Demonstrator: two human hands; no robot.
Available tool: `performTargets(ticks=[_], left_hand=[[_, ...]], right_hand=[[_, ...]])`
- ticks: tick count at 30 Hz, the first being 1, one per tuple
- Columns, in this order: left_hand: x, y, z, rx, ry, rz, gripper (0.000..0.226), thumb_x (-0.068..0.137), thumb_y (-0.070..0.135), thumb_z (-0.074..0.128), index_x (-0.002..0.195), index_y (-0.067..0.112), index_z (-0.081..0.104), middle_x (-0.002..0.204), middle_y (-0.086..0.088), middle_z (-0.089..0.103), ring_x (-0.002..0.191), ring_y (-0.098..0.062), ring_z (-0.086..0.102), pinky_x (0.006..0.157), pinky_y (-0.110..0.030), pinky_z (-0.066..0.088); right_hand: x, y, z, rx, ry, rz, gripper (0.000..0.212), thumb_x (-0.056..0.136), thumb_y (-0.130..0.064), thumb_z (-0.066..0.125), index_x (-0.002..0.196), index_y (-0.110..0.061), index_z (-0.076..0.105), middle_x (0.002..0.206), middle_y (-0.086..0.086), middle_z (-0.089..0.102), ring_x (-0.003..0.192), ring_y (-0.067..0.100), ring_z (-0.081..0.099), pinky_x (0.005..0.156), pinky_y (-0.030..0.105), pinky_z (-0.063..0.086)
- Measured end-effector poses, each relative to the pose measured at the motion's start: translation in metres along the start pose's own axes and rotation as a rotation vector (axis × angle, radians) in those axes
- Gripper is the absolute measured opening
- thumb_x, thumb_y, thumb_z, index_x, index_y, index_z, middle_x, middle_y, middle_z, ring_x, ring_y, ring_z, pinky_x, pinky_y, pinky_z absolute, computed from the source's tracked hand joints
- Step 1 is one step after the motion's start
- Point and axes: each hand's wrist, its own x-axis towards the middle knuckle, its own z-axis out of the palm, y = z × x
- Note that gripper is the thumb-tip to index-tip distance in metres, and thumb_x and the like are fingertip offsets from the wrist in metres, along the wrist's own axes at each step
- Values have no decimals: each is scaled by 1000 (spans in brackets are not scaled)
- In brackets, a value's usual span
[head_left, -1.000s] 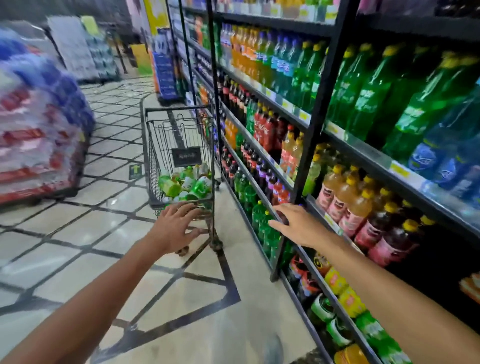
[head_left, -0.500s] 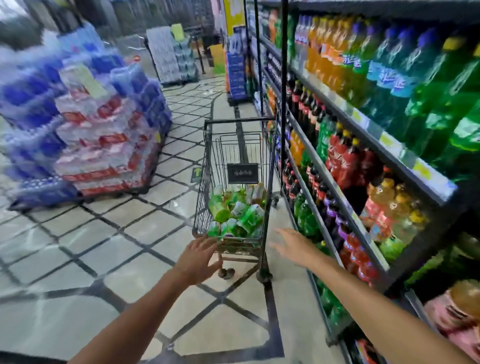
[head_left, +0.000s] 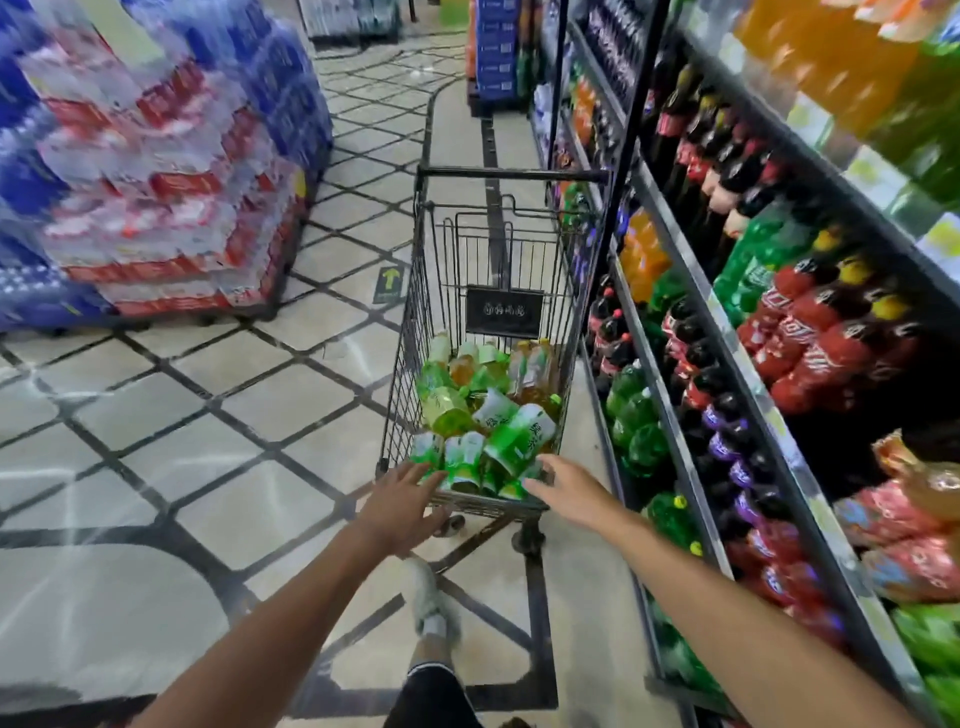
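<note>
1. The step in hand looked to be taking hold of the shopping cart by its near end. The cart stood in the aisle on the tiled floor, just beside the drink shelves on its right, with its handle bar at the far end.
2. The left hand hovered at the cart's near left corner with its fingers straight and spread, holding nothing. Whether they touched the wire I could not tell.
3. The right hand hovered at the near right corner, fingers straight and loosely together, also holding nothing.
4. To do it well, I judge both hands should close on the near rim at matching heights, 1 at each corner. An uneven grip could swing the cart into the shelves.
5. The shoe stood just behind the near wheels, so any pull should be short and slow.
6. The load could shift, so a smooth start would suit better than a jerk.
7. Counted: 1 cart, 2 hands, 1 shoe, 1 green arrow sticker on the floor.
8. The green-labelled bottles in the cart numbered about 15. They lay heaped, so an exact tally was not possible.
9. 1 large stack of wrapped water packs stood well apart, on the left.
</note>
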Motion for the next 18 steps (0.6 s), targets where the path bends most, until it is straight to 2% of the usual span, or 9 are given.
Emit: performTargets(ticks=[3, 7, 9, 12, 15, 18], left_hand=[[44, -34, -6, 7, -30, 57, 108, 72, 73, -3, 160, 17, 27, 165, -13, 28, 153, -33, 22, 125, -41, 16], [100, -89, -9, -55, -89, 104, 89, 88, 76, 19, 160, 24, 26, 166, -9, 26, 155, -31, 16, 126, -43, 15], [125, -110, -13, -73, -105, 102, 94, 82, 76, 12, 160, 24, 26, 166, -8, 28, 154, -30, 20, 125, -40, 17], [151, -123, -15, -87, -124, 118, 88, 89, 71, 19, 159, 19, 29, 164, -11, 31, 151, -31, 27, 123, -38, 21], [176, -125, -2, -142, -162, 161, 99, 80, 70, 9, 156, 13, 35, 161, -14, 35, 148, -34, 32, 120, -39, 25], [210, -125, 15, -186, -200, 158, 101, 76, 70, 7, 156, 15, 36, 161, -16, 37, 147, -37, 33, 120, -44, 30]], right_hand=[[48, -19, 10, 97, 1, 110, 70, 97, -50, 59, 154, -16, 36, 153, 8, 46, 136, 25, 48, 107, 34, 41], [102, -43, 27, 249, 17, 284, 72, 98, -44, 60, 154, -9, 32, 156, 11, 40, 140, 28, 43, 113, 35, 37], [128, -47, 35, 301, 40, 345, 73, 96, -43, 63, 153, -7, 33, 154, 13, 43, 138, 29, 46, 112, 36, 38], [165, -31, 53, 393, 43, 472, 79, 90, -45, 70, 152, -10, 35, 152, 11, 46, 135, 29, 50, 113, 41, 39], [193, -5, 70, 473, 37, 579, 92, 78, -55, 75, 150, -14, 36, 152, 4, 47, 135, 27, 50, 113, 40, 39], [223, 6, 70, 536, 117, 685, 84, 83, -52, 75, 147, -11, 37, 140, -1, 53, 131, 28, 52, 104, 35, 43]])
